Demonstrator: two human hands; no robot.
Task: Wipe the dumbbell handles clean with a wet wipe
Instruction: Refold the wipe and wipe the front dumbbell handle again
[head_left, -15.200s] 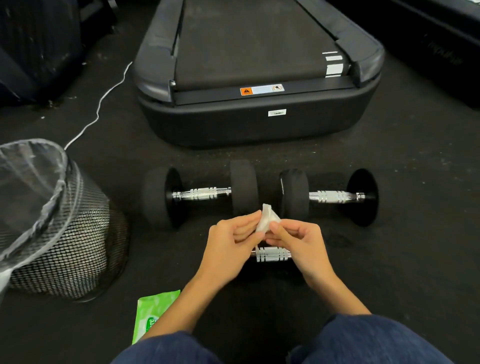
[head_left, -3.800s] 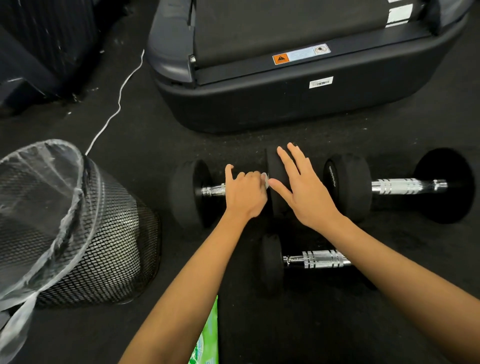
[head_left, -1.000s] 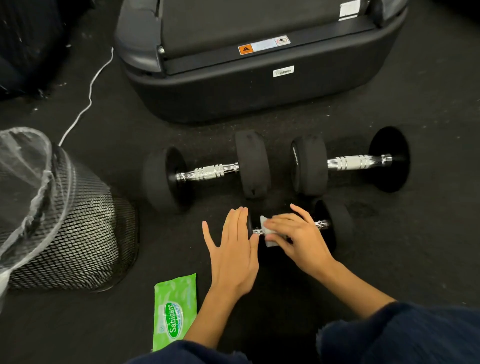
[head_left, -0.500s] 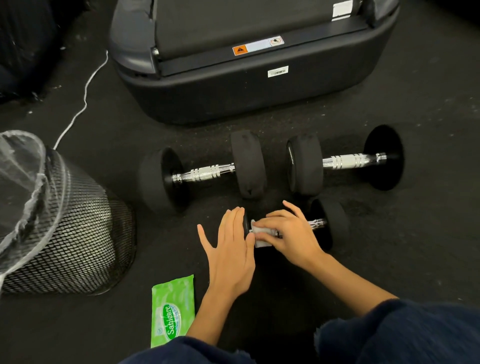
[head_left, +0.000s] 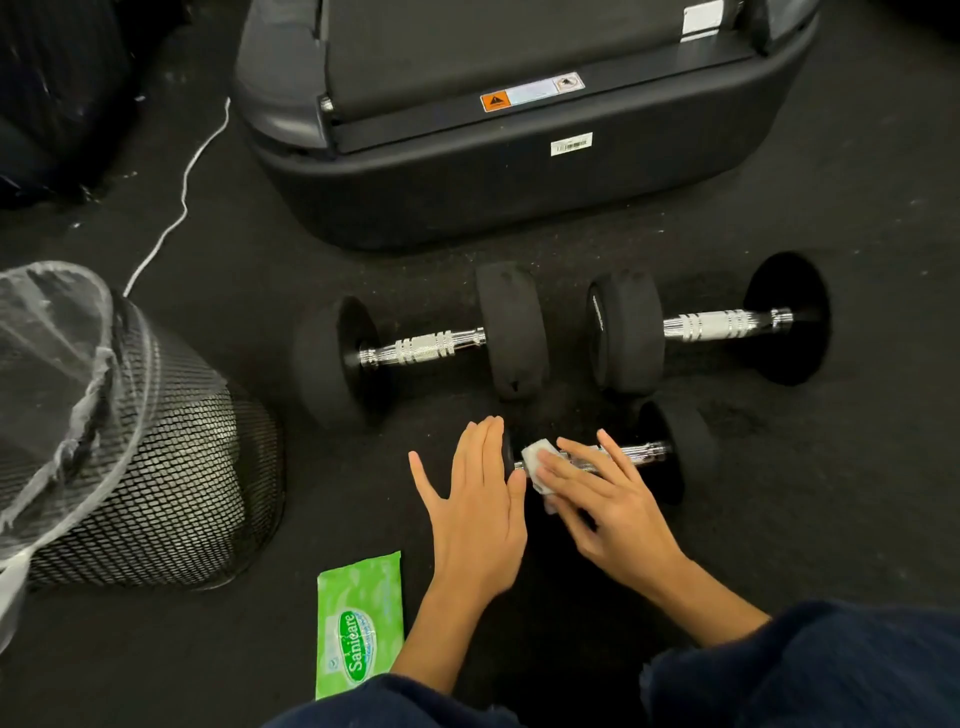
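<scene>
While my left hand lies flat with straight fingers against the near dumbbell's left weight, my right hand presses a wet wipe onto its chrome handle, fingers curled over it. The near dumbbell sits on the floor just before two others.
</scene>
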